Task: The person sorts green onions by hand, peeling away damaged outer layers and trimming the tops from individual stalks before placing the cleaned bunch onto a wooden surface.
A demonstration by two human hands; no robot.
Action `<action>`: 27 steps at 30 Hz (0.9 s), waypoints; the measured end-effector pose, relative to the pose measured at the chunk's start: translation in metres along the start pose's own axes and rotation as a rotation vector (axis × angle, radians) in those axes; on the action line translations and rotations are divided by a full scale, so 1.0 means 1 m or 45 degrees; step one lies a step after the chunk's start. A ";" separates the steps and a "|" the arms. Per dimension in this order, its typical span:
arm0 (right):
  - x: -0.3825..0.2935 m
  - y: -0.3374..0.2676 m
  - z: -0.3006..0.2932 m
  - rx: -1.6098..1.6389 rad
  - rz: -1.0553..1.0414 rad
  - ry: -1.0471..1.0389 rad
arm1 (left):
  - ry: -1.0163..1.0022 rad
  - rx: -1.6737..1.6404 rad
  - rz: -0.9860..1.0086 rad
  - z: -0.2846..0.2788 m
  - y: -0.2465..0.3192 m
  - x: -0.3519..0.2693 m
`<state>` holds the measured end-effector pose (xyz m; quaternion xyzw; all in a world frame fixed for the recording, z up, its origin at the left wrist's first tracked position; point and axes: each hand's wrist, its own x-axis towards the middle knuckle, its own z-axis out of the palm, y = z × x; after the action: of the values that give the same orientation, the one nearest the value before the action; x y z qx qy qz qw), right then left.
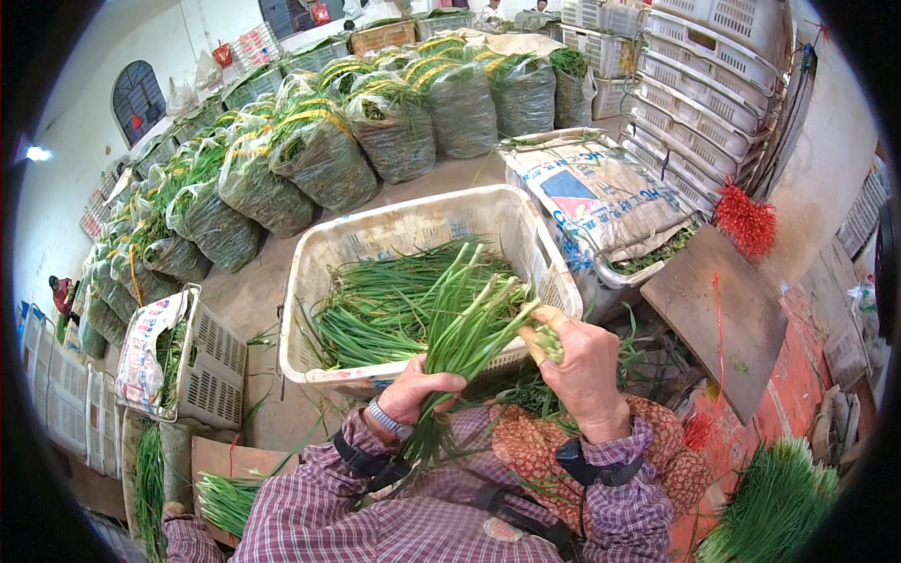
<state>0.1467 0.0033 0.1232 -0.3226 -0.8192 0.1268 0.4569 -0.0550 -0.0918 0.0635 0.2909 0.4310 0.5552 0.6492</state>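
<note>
My left hand [415, 394], with a metal-banded watch at the wrist, grips a bunch of green garlic chives or similar stalks [457, 338]. The cut pale ends point up and to the right; the leaf ends hang below the fist. At the upper right of the bunch, my right hand [581, 366] has its fingers curled around several short pale-green stem pieces [549, 343]. Its index fingertip touches a stalk end. Both hands are over the near rim of a dirty white plastic crate [422, 204], which holds a layer of loose green stalks [380, 302].
Plastic sacks of greens [324, 162] line the back and left. A sack-covered crate [598, 197] sits beside stacked white crates [697, 91]. A brown board [718, 317] leans at right, near chive bundles [774, 500]. Another person's sleeve [190, 538] shows at lower left.
</note>
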 end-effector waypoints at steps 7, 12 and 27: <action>-0.004 0.020 0.007 -0.256 -0.159 -0.266 | 0.018 0.110 -0.007 0.005 0.001 0.000; -0.009 0.035 0.013 -0.523 -0.095 -0.129 | -0.032 0.114 -0.032 0.001 0.001 -0.002; -0.015 0.043 -0.032 0.475 0.641 0.096 | -0.213 -0.095 0.038 0.005 -0.004 0.008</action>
<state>0.1963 0.0239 0.1092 -0.4303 -0.6587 0.3720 0.4925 -0.0487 -0.0845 0.0606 0.3182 0.3499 0.5543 0.6849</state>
